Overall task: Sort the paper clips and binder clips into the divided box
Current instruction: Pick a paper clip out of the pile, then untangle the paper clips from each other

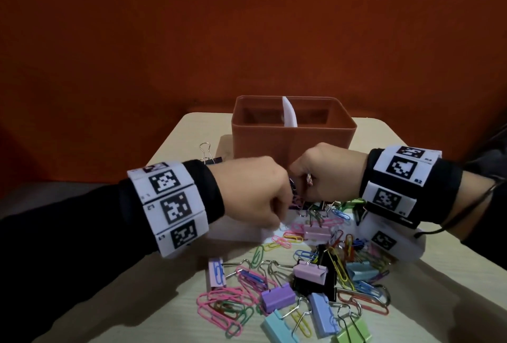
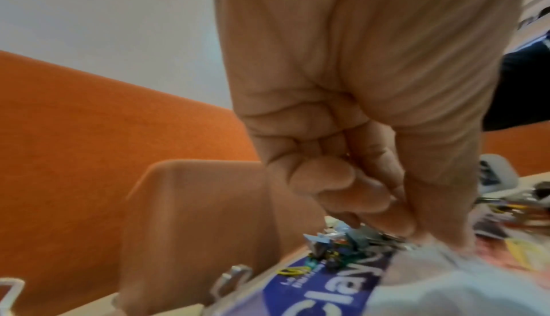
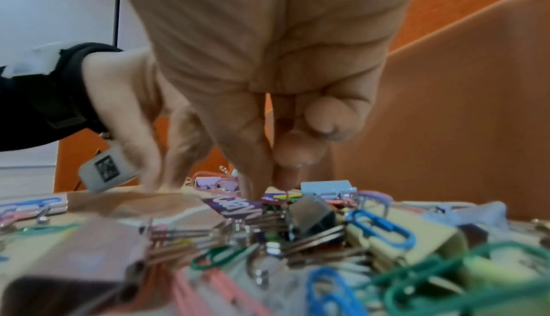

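The brown divided box (image 1: 293, 137) with a white divider (image 1: 289, 115) stands at the back of the table. Just in front of it my two hands meet, knuckles up. My left hand (image 1: 285, 205) has its fingers curled and its thumb pressed to them, as the left wrist view (image 2: 396, 215) shows. It pinches a tangle of purple paper clips (image 1: 295, 200) that hangs between the hands. My right hand (image 1: 297, 186) pinches the same tangle from above. In the right wrist view its thumb and forefinger (image 3: 268, 187) point down at a printed packet (image 3: 238, 206).
A pile of coloured paper clips and binder clips (image 1: 315, 274) covers the near table. A white printed packet (image 1: 238, 228) lies under the hands. A black binder clip (image 1: 210, 157) sits left of the box. The table edge (image 1: 164, 150) is on the left.
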### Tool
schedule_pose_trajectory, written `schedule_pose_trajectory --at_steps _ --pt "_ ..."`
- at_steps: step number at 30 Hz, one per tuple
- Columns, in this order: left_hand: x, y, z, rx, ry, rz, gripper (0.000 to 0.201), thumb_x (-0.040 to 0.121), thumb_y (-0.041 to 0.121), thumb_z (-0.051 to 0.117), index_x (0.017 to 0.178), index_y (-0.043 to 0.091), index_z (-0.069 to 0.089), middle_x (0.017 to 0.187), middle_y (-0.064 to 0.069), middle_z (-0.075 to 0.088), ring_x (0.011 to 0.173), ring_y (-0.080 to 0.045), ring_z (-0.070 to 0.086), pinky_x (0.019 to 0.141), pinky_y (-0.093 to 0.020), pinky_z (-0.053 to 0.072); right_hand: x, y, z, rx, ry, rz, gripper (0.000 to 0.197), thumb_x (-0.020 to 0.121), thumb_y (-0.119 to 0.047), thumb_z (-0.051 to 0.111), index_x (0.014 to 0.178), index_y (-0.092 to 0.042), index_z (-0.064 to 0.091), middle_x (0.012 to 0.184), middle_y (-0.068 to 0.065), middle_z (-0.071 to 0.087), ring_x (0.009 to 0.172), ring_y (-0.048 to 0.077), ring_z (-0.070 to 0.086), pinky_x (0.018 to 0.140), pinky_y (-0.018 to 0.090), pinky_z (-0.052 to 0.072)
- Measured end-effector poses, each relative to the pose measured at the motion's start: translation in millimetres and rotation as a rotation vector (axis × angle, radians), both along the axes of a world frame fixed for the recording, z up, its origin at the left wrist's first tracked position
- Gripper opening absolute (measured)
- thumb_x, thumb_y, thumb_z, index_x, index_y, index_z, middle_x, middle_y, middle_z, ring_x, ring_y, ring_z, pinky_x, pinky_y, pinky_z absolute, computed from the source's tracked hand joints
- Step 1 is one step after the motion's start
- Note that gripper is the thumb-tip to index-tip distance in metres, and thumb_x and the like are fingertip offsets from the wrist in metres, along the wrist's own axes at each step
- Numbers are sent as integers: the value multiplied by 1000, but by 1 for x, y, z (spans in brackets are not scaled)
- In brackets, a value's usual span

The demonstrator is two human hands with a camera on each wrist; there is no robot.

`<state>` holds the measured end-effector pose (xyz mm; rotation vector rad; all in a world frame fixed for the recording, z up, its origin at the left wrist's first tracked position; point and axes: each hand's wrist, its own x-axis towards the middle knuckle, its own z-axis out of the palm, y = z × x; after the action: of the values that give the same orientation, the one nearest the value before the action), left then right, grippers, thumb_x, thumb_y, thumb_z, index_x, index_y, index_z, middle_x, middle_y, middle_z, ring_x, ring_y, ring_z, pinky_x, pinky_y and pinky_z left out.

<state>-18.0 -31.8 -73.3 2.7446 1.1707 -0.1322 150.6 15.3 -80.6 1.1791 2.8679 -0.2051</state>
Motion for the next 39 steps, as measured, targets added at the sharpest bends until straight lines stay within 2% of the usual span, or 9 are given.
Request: schedule_pose_trajectory --at_steps 4,8,12,17,21,26,31,35,39 --pt "13 -2 -6 -26 24 -39 19 78 40 75 87 23 75 78 11 70 64 -1 53 57 -16 43 9 0 5 -10 53 -64 29 68 -2 62 58 -28 52 54 -10 53 53 0 49 52 17 36" --pt "18 1 -4 -48 28 -65 5 79 26 73 80 20 73 71 10 67 56 4 50 52 -10 39 15 -5 5 -38 73 -91 45 78 -1 44 93 -38 64 52 -14 54 59 -5 52 57 20 42" --pt "18 -1 -6 -80 37 -38 9 77 18 68 70 22 64 59 12 55 54 0 50 49 -11 36 16 -9 6 -118 11 -162 27 84 -10 48 68 -32 52 71 -9 57 71 11 52 70 31 47" --pt "6 4 1 -144 -67 74 17 76 18 70 64 19 57 61 6 58 55 -5 50 55 -23 44 17 -14 9 -334 181 -273 22 83 -13 44 62 -18 46 58 5 54 46 17 46 49 26 40" --pt "-10 6 8 -323 -194 226 14 76 7 69 71 15 58 61 -3 64 50 -12 56 47 -21 43 10 -16 10 -678 392 -258 9 59 -11 42 65 -11 48 54 14 48 41 19 36 44 24 28" --pt "-23 2 6 -566 -352 279 26 89 -4 43 89 13 63 57 2 56 48 -15 53 50 -28 51 2 -16 8 -860 465 -229 27 74 -23 58 56 -17 39 51 -1 28 44 13 21 47 27 13" --pt "-27 -1 5 -770 -437 399 16 78 8 42 66 9 52 51 1 48 44 -16 42 44 -24 41 -7 -19 8 -468 175 -142 29 98 -21 46 75 -16 63 53 -9 47 46 5 39 53 21 35" --pt "-26 -4 2 -568 -236 350 18 77 29 60 67 14 62 53 4 49 51 -15 42 51 -27 37 -17 -30 12 -171 -71 -40 9 84 -33 65 86 -24 67 64 -12 56 59 2 49 58 21 37" --pt "-17 -11 -5 -287 35 220 34 73 50 76 73 17 68 66 6 66 69 -10 61 55 -22 45 -24 -35 13 -81 -308 -89 38 66 -58 74 86 -25 69 67 -10 63 68 11 58 54 23 39"
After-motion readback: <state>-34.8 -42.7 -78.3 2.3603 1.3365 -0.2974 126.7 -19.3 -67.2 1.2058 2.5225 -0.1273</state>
